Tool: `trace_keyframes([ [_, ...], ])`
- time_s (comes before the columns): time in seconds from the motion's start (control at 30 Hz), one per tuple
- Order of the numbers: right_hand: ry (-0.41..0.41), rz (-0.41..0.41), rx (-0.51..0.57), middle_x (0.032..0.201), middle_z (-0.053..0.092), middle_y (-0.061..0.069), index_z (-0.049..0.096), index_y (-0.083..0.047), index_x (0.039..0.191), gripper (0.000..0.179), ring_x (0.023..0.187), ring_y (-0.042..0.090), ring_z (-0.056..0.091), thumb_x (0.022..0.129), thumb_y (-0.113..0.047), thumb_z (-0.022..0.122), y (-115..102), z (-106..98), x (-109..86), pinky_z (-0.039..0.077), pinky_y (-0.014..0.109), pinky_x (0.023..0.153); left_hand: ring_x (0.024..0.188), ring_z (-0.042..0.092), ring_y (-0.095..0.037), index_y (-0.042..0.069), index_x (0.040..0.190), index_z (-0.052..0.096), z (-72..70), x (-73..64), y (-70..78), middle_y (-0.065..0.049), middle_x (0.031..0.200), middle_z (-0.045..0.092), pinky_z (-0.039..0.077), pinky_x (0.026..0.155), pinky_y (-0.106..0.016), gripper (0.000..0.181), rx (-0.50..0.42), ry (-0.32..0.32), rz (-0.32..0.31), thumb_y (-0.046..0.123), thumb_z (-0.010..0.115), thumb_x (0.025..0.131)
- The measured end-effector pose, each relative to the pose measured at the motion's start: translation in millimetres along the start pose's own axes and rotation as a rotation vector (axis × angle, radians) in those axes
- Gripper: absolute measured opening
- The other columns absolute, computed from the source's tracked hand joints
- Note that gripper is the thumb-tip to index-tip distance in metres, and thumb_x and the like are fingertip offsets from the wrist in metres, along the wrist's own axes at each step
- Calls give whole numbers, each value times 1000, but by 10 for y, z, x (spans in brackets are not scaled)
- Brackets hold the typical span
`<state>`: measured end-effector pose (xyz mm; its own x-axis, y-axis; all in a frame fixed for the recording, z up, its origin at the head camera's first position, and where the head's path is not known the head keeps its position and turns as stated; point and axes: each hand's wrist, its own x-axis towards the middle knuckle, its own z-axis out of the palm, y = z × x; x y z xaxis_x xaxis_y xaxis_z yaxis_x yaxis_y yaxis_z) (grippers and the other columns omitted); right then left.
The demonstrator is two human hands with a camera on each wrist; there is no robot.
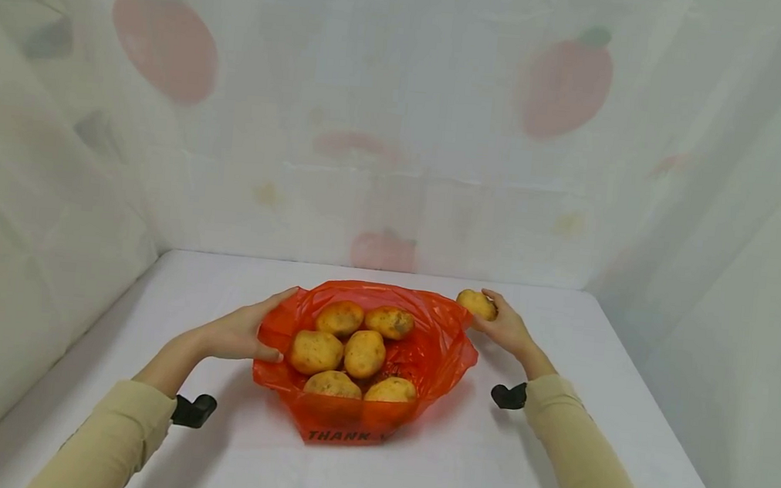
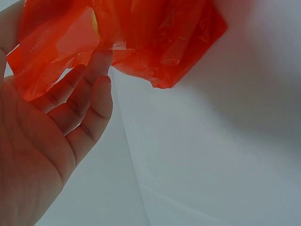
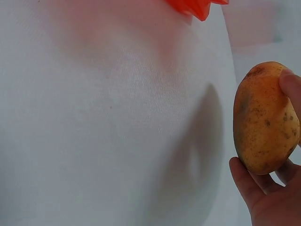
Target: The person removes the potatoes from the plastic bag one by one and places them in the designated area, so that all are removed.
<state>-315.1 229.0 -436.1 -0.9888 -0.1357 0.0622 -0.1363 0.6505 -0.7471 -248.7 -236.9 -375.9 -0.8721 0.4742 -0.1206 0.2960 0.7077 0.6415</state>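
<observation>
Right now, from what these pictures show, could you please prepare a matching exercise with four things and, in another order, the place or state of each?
1. Left hand
2. Right hand
3. Red bag
4. White table

A. Grips a single potato
B. Lies under the bag
C. Holds the bag's edge
D. Open, with six potatoes visible inside

Pairs: 1-C, 2-A, 3-D, 4-B

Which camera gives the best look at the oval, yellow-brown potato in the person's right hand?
The right wrist view: there the potato is large, its dark spots plain, in the right hand. The head view shows it small, partly covered by the hand, beside the red plastic bag; the left wrist view doesn't show it.
</observation>
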Motion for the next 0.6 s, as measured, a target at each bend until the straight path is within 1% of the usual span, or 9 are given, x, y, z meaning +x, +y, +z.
trace_keyframes([
  [0.2,-14,31,-33,138,40,23,28,-7,143,71,119,37,45,86,-32,62,-3,39,13,38,49,100,127,38,-33,26,149,10,-6,-6,5,-8,150,25,39,98,-53,98,3,-1,2,22,74,75],
  [0.3,-18,45,-45,138,40,22,29,-7,142,71,118,36,45,85,-33,62,28,62,18,38,49,99,127,38,-33,25,149,10,-2,-8,15,-9,150,26,39,97,-53,98,-2,-3,7,22,75,75],
  [0.4,-22,45,-55,138,41,21,30,-8,142,71,118,35,45,85,-35,63,61,84,32,38,49,100,127,38,-34,26,149,10,3,-12,21,-10,149,27,39,98,-53,98,3,1,4,23,75,75],
  [0.5,-23,45,-53,137,42,21,30,-8,142,72,117,34,45,84,-35,63,65,101,44,38,49,99,128,37,-34,28,149,10,5,-15,24,-9,149,27,38,99,-54,98,4,-1,-14,23,75,75],
  [0.6,-26,41,-51,136,43,20,30,-8,142,71,115,34,46,84,-33,63,57,108,55,39,49,98,128,37,-35,27,149,10,-4,-8,21,-11,149,27,37,99,-55,98,23,4,2,24,74,75],
])
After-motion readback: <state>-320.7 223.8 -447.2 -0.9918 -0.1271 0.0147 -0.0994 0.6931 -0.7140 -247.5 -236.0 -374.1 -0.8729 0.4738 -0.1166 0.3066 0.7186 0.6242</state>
